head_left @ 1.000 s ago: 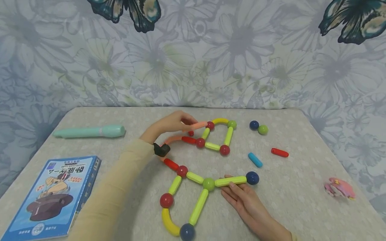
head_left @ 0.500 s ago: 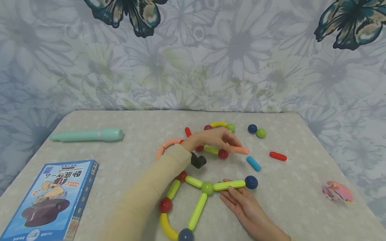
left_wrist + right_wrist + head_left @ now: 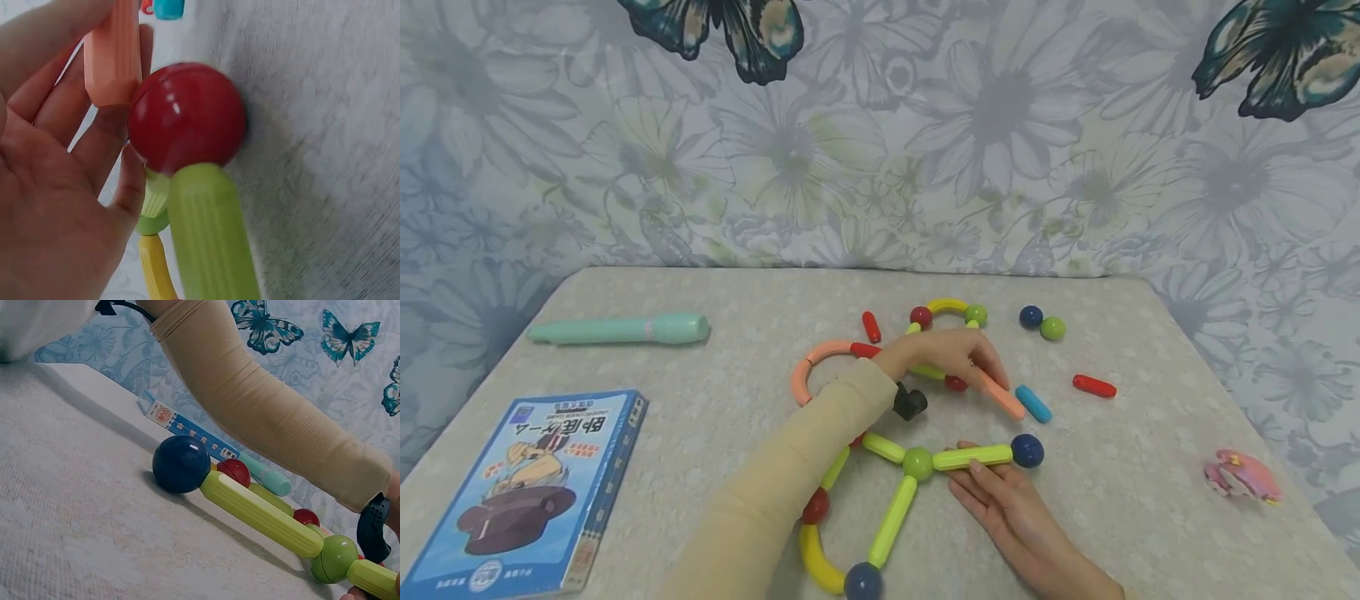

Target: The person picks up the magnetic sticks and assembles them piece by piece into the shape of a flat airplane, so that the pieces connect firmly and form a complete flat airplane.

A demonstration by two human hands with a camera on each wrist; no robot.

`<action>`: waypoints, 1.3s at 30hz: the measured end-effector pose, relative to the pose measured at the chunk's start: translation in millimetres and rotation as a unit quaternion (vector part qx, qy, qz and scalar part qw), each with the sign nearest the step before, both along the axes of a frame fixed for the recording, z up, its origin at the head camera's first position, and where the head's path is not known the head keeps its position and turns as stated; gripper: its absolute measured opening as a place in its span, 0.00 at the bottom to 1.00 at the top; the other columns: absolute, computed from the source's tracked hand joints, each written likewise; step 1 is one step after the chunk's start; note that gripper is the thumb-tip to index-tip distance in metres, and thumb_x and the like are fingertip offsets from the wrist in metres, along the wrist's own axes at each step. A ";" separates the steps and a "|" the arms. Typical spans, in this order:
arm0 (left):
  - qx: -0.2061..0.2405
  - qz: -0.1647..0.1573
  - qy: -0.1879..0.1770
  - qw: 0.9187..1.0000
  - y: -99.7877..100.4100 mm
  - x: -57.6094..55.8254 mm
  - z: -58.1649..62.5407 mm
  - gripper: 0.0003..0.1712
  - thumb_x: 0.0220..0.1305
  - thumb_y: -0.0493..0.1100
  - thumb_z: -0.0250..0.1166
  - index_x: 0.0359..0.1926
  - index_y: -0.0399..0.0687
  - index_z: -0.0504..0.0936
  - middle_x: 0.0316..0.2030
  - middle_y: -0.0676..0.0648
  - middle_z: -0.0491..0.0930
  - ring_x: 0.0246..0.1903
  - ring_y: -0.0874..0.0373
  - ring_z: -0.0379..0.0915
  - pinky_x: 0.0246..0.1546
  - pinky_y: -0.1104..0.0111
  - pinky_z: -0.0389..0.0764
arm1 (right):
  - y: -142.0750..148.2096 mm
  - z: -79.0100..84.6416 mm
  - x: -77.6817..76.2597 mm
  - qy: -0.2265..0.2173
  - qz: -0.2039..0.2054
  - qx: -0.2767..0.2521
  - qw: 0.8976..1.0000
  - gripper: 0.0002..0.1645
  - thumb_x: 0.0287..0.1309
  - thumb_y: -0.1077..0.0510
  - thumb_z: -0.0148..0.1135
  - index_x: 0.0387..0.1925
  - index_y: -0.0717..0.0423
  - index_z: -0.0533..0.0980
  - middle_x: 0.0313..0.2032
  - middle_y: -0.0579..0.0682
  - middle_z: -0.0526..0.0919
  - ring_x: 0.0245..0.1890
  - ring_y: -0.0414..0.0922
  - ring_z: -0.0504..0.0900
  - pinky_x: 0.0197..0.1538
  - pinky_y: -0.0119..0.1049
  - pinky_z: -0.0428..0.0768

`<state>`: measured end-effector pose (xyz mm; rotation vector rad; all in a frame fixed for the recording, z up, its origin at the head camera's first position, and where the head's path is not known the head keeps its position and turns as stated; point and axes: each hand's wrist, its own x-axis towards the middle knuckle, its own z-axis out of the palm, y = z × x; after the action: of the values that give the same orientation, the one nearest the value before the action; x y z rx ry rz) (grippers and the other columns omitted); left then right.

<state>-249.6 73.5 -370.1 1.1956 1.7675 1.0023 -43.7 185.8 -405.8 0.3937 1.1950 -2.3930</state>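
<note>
My left hand [image 3: 951, 354] pinches a straight orange rod [image 3: 1002, 395] above the far magnetic-stick shape, its free end slanting toward the blue rod [image 3: 1033, 404]. In the left wrist view, a red ball [image 3: 187, 119] with a yellow-green rod [image 3: 212, 231] attached sits beside the fingers. My right hand [image 3: 1011, 504] holds a yellow-green rod [image 3: 973, 457] between thumb and fingers. That rod joins a green ball [image 3: 917, 464] to a blue ball [image 3: 1027, 451]. A near loop with a yellow curved rod [image 3: 820, 562] and another blue ball [image 3: 863, 582] adjoins it. My left arm hides part of the build.
Loose on the table are two red rods [image 3: 1094, 386], a dark blue ball [image 3: 1031, 317] and a green ball [image 3: 1053, 328]. A blue game box [image 3: 527, 492] and a mint-green pen-shaped object [image 3: 617, 329] lie left. A pink figure [image 3: 1243, 477] lies right.
My left hand has carried the orange rod away from the far red ball, rightward and nearer, and tilted its free end toward me. The right hand stays in place on its rod.
</note>
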 end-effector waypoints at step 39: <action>-0.005 -0.017 0.052 0.999 -10.4 12.8 -5.1 0.13 0.56 0.32 0.67 0.44 0.39 0.84 0.37 0.53 0.82 0.38 0.63 0.75 0.43 0.73 0.73 | 0.4 -0.8 -2.0 0.004 -0.005 0.009 1.000 0.34 0.69 0.61 0.47 0.68 0.70 0.46 0.64 0.66 0.57 0.62 0.52 0.63 0.60 0.41 0.63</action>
<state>-236.9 63.1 -375.1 1.2879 1.8230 0.9258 -45.8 186.2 -406.6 0.3967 1.2221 -2.3968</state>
